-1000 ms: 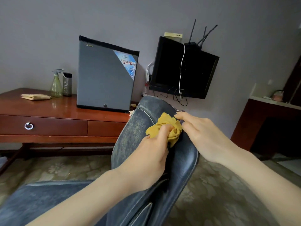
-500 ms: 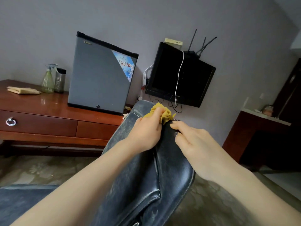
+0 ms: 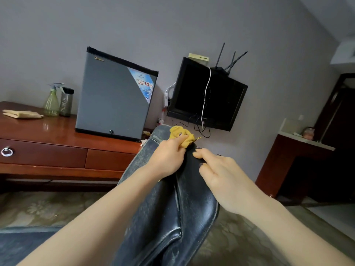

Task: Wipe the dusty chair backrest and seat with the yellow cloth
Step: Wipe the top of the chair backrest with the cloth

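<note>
The crumpled yellow cloth (image 3: 181,136) sits bunched on the top edge of the dark, dust-streaked leather chair backrest (image 3: 172,208). My left hand (image 3: 169,156) has its fingers curled round the cloth, with the thumb lying across it. My right hand (image 3: 221,173) holds nothing; its fingers are loosely bent, tips resting on the leather just beside the cloth. Because the cloth rides the rounded crest, I judge a hard push could carry it over the far side or rock the chair out from under my steadying hand. Past the crest is open air before the wall-mounted black television (image 3: 207,96). The grey mini fridge (image 3: 113,96) on the reddish wooden sideboard (image 3: 48,135) stands well apart to the left, so sideways strokes have room.
</note>
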Motion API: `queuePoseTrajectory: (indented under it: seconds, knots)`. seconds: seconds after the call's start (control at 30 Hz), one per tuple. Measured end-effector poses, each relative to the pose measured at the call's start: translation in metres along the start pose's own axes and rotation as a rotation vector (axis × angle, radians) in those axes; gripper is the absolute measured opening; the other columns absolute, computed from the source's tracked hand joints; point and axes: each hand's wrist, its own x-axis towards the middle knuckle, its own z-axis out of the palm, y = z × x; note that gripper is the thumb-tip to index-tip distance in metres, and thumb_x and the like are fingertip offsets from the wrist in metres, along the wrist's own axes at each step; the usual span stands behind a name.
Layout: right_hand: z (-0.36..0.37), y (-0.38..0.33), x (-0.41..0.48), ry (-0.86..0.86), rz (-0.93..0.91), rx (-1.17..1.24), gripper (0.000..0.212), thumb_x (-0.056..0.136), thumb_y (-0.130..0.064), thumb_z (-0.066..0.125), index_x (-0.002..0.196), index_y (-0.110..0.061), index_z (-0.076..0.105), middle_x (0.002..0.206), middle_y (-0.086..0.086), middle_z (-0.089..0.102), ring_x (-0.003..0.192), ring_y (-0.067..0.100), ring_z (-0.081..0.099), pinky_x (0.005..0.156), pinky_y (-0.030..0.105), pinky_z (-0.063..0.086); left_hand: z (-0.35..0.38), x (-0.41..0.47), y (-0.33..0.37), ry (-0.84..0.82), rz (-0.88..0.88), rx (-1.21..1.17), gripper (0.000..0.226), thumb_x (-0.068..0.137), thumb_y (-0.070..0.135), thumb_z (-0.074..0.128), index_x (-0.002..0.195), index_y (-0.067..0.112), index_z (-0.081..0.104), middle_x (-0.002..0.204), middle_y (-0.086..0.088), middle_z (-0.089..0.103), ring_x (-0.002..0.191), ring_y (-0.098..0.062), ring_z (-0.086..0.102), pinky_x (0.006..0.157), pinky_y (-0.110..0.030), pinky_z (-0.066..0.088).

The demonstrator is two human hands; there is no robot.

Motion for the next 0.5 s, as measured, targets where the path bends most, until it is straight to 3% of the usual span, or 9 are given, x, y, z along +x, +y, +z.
queuePoseTrajectory:
  seconds: [0.07, 0.13, 0.2, 0.23, 0.27, 0.37, 0.43, 0.5]
  knots:
    - [0.0, 0.0, 0.0, -0.012, 0.022, 0.029, 0.037, 0.099, -0.015, 0.033, 0.135, -0.016, 0.044, 0.132, -0.001, 0.054, 0.102, 0.021, 0.048, 0.087, 0.027, 0.031, -0.001, -0.004, -0.005, -0.017, 0.042, 0.011, 0.043, 0.098, 0.008, 0.039, 0.137, 0.022, 0.048, 0.128, -0.003, 0.058, 0.117, -0.024, 0.051, 0.086, -0.018, 0.032]
    - [0.001, 0.003, 0.001, -0.012, 0.032, 0.061, 0.037, 0.098, -0.016, 0.034, 0.133, -0.017, 0.046, 0.104, -0.009, 0.06, 0.091, 0.019, 0.049, 0.076, 0.019, 0.036, -0.004, -0.012, -0.005, -0.034, 0.095, 0.0, 0.043, 0.098, 0.005, 0.04, 0.138, 0.021, 0.048, 0.13, 0.0, 0.057, 0.12, -0.019, 0.05, 0.087, -0.009, 0.029]
    - [0.004, 0.006, 0.004, -0.009, 0.043, 0.118, 0.034, 0.097, -0.016, 0.036, 0.128, -0.018, 0.05, 0.072, -0.016, 0.043, 0.068, 0.01, 0.041, 0.061, 0.015, 0.035, -0.008, -0.021, -0.005, -0.034, 0.145, -0.019, 0.042, 0.098, 0.004, 0.041, 0.135, 0.021, 0.051, 0.118, 0.006, 0.061, 0.104, -0.005, 0.056, 0.082, -0.001, 0.029]
    - [0.004, 0.009, 0.004, -0.003, 0.043, 0.127, 0.032, 0.096, -0.016, 0.037, 0.124, -0.018, 0.052, 0.067, -0.015, 0.037, 0.064, 0.01, 0.039, 0.059, 0.016, 0.034, -0.009, -0.026, -0.003, -0.035, 0.166, -0.026, 0.041, 0.098, 0.004, 0.042, 0.133, 0.021, 0.052, 0.108, 0.01, 0.061, 0.092, -0.001, 0.056, 0.079, -0.001, 0.031]
    - [0.005, 0.01, 0.005, -0.001, 0.045, 0.138, 0.029, 0.096, -0.017, 0.038, 0.121, -0.018, 0.053, 0.065, -0.013, 0.037, 0.064, 0.011, 0.038, 0.057, 0.018, 0.033, -0.01, -0.032, 0.0, -0.036, 0.187, -0.038, 0.04, 0.097, 0.004, 0.043, 0.131, 0.022, 0.054, 0.104, 0.01, 0.061, 0.089, -0.001, 0.055, 0.079, -0.002, 0.034]
    - [0.007, 0.012, 0.005, 0.005, 0.044, 0.175, 0.021, 0.096, -0.016, 0.038, 0.11, -0.017, 0.053, 0.061, -0.007, 0.042, 0.063, 0.017, 0.04, 0.054, 0.025, 0.028, -0.01, -0.049, 0.001, -0.008, 0.262, -0.068, 0.035, 0.096, 0.002, 0.046, 0.125, 0.018, 0.058, 0.114, 0.004, 0.061, 0.106, -0.013, 0.055, 0.091, -0.013, 0.037]
    - [0.007, 0.012, 0.002, 0.013, 0.057, 0.212, 0.017, 0.096, -0.017, 0.036, 0.106, -0.018, 0.049, 0.06, -0.005, 0.043, 0.06, 0.015, 0.04, 0.055, 0.028, 0.028, -0.01, -0.061, 0.003, 0.006, 0.298, -0.067, 0.033, 0.095, 0.0, 0.047, 0.121, 0.016, 0.059, 0.112, 0.005, 0.06, 0.105, -0.012, 0.053, 0.09, -0.007, 0.035]
    - [0.007, 0.012, 0.001, 0.017, 0.048, 0.236, 0.019, 0.096, -0.019, 0.033, 0.11, -0.023, 0.045, 0.073, 0.001, 0.057, 0.07, 0.018, 0.05, 0.063, 0.033, 0.039, -0.012, -0.072, 0.006, -0.01, 0.315, -0.074, 0.034, 0.095, -0.001, 0.047, 0.122, 0.016, 0.058, 0.111, 0.006, 0.06, 0.102, -0.006, 0.052, 0.088, -0.002, 0.033]
